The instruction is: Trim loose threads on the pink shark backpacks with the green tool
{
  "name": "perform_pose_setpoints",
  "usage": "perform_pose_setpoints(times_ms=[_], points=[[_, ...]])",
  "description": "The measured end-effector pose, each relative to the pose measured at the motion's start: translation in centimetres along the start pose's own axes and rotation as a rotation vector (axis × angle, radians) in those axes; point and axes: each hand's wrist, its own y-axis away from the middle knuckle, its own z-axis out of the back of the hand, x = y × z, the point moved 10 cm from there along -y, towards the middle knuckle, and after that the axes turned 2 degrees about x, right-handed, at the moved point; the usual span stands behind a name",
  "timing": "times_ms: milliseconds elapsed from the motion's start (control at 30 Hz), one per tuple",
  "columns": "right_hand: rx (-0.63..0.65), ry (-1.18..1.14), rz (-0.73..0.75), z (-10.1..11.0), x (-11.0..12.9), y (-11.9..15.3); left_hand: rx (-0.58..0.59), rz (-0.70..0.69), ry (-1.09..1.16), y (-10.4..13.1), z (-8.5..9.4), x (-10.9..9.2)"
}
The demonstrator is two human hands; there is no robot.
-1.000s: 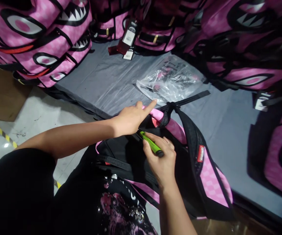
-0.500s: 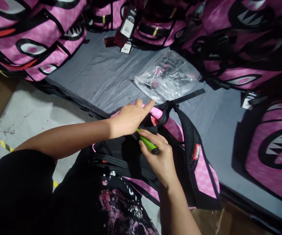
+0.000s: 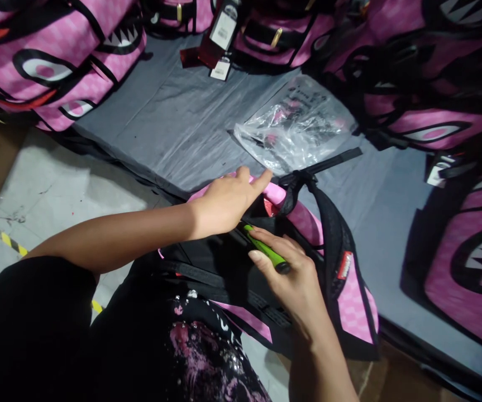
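Observation:
A pink and black backpack (image 3: 341,290) leans at the table's front edge, its black side towards me. My left hand (image 3: 226,204) grips its upper edge, with the index finger stretched out and some fingers hidden. In my right hand (image 3: 291,265) is a slim green-handled tool (image 3: 268,248) with a black end. Its thin dark tip points up and left, close to the left palm, and I cannot make out what kind of tool it is. A black shoulder strap (image 3: 333,229) with a red label curves along the bag's right side.
Crumpled clear plastic bag (image 3: 303,128) lies on the grey table cover (image 3: 140,123) behind the backpack. Pink shark-mouth bags (image 3: 68,67) are stacked left, at the back and right. Tags (image 3: 222,39) hang at the back. Yellow-black tape (image 3: 0,234) marks the floor.
The right hand has drawn the green-handled tool a little to the right and down, away from the left hand. My left hand keeps its place on the backpack. The view has shifted slightly.

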Motion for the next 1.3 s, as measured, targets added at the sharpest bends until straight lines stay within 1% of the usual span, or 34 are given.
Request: perform_pose_setpoints(times_ms=[100, 167, 300, 400, 433, 533, 667, 767, 900, 1000, 1033, 1133, 1233, 1267, 1300], points=[[-0.078, 0.053, -0.01, 0.5, 0.2, 0.2, 0.022, 0.006, 0.011, -0.1, -0.1, 0.1], [-0.127, 0.057, -0.02, 0.5, 0.3, 0.3, 0.036, 0.009, 0.012, -0.2, -0.2, 0.1], [-0.097, 0.003, -0.029, -0.5, 0.1, 0.1, 0.062, 0.019, 0.003, -0.4, -0.3, 0.1], [-0.12, 0.008, -0.035, -0.1, 0.0, 0.0, 0.08, 0.022, 0.003, -0.5, -0.4, 0.1], [-0.114, -0.002, -0.029, -0.1, 0.1, -0.1, 0.083, 0.023, 0.006, -0.5, -0.4, 0.1], [-0.043, -0.045, -0.016, -0.7, 0.4, -0.2, 0.086, 0.033, 0.012, -0.6, -0.5, 0.1], [-0.067, -0.027, -0.021, -0.5, 0.5, -0.2, 0.097, 0.034, 0.009, -0.7, -0.6, 0.0], [-0.049, -0.036, -0.019, -0.7, 0.7, -0.2, 0.086, 0.045, 0.003, -0.8, -0.5, 0.0], [-0.144, 0.038, -0.082, 0.2, 0.4, -0.1, 0.081, 0.041, -0.011, -0.8, -0.6, -0.1], [-0.136, -0.039, -0.096, -0.3, 0.4, 0.0, 0.081, 0.044, -0.017, -0.8, -0.6, 0.0], [-0.154, -0.048, -0.111, -0.3, 0.2, 0.1, 0.08, 0.046, -0.017, -0.8, -0.6, 0.0], [-0.264, -0.003, -0.155, 0.5, -0.1, 0.5, 0.084, 0.042, -0.013, -0.7, -0.5, 0.0], [-0.212, -0.022, -0.14, -0.1, 0.1, 0.4, 0.072, 0.042, -0.015, -0.7, -0.4, 0.0], [-0.213, -0.016, -0.142, -0.2, 0.1, 0.4, 0.067, 0.043, -0.016, -0.7, -0.4, 0.1], [-0.243, 0.009, -0.149, 0.1, 0.2, 0.4, 0.064, 0.043, -0.017, -0.7, -0.3, 0.1]])
